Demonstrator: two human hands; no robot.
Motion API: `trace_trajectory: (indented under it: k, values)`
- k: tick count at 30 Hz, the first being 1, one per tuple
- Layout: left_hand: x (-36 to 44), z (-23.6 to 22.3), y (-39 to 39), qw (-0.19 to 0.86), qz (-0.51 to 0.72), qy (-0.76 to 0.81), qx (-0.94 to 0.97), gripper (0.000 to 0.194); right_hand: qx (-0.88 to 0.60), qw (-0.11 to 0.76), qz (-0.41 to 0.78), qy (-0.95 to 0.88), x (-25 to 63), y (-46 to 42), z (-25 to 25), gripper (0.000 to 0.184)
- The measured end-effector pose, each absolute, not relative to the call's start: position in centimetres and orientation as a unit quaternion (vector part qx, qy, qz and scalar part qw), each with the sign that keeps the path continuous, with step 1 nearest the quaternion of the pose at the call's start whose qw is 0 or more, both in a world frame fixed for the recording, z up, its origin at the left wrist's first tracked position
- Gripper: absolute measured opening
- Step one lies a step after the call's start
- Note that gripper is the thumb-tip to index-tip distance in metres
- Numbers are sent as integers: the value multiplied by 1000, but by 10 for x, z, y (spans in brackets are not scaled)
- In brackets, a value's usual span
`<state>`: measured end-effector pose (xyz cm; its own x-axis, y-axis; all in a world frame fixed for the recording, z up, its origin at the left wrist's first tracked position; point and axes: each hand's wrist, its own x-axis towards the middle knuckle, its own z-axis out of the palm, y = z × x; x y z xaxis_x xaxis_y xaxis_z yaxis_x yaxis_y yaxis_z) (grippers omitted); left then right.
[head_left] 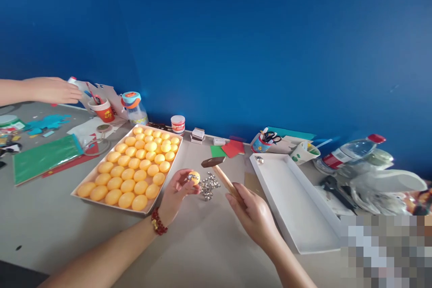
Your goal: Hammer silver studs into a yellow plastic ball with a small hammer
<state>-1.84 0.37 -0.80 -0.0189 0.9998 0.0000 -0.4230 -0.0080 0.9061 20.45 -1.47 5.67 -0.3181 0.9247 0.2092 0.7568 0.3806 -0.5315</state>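
Steadying table-tennis ball (194, 177)
Left hand (177, 192) is pinching it, needing clearance from the hammer head (212, 162) at two o'clock; right hand (254, 214) is gripping the handle (227, 182).

Honestly, that deep blue wall (243, 54) in front of me is huge, kinda darker over left, with a grey tabletop (202, 243) running up to it.
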Motion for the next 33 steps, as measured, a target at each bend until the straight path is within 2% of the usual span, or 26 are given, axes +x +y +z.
trace_trajectory:
  k: [4, 13, 24, 33]
  values:
    - [-18, -11, 5, 598, 595, 385, 374, 36, -532, 225, 166, -799, 209, -20, 45, 17]
    - [-18, -12, 6, 571, 581, 410, 411, 31, -534, 215, 156, -802, 211, -23, 22, 28]
    - [-20, -16, 5, 556, 577, 415, 430, 30, -505, 249, 133, -815, 213, -26, 19, 29]
    - [-21, -14, 3, 555, 571, 413, 442, 37, -497, 262, 141, -815, 212, -26, 19, 27]
